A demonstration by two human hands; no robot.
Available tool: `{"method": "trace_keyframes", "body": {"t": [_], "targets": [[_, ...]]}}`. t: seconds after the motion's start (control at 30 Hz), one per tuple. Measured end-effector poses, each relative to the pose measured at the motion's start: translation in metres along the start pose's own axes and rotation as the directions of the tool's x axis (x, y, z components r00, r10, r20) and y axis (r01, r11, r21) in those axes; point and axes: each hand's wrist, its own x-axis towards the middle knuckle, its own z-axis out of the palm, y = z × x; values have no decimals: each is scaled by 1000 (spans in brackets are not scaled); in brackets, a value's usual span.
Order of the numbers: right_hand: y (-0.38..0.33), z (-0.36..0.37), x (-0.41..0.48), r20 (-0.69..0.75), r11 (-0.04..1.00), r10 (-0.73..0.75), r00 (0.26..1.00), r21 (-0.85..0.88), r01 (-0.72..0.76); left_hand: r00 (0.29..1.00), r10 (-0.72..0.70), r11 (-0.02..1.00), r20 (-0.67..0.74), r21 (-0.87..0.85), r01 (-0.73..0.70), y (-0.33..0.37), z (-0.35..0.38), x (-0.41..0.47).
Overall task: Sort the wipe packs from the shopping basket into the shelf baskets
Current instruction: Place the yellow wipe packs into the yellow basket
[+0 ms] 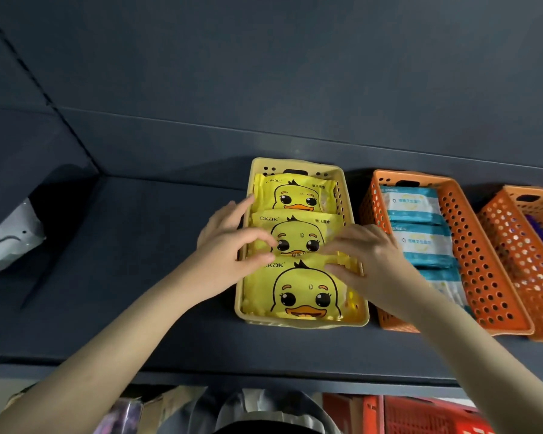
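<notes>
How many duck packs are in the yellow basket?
3, overlapping in a row in the yellow basket: the back pack, the middle pack and the front pack nearest the camera. Others may lie hidden underneath.

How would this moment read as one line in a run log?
left hand + right hand: on middle duck pack, grip unclear | yellow basket: three duck packs | next orange basket: blue-white packs
</notes>
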Motion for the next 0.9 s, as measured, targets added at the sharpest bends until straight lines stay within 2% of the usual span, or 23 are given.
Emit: {"method": "trace_keyframes", "body": {"t": [0.1,0.23,0.43,0.53,0.63,0.73,0.8,0.9], "targets": [[14,2,-14,-49,1000,22,999,-1,-22,996,-43,998,73,50,40,-1,-1,-7],[15,7,-17,-29,997,77,997,9,-77,993,-92,993,75,85,86,-1,-1,-8],[13,-6,-9,98,991,80,992,-111,-69,976,-131,947,172,314,71,7,-6,-4],[12,-6,-9,105,995,67,992,-75,-59,970,-136,933,201,355,57,11,-7,-3],[8,4,-9,-16,996,37,999,-80,-38,987,-88,956,135,290,45,12,-8,-3],[1,11,-3,-104,989,21,994,-143,-36,996,53,949,68,307,-71,17,-5,-1],[-3,13,1,-107,989,-27,994,-150,11,990,95,923,101,363,-125,20,1,1],[-6,18,2,-6,996,-62,998,-56,62,989,86,912,125,390,-128,19,9,2]]}}
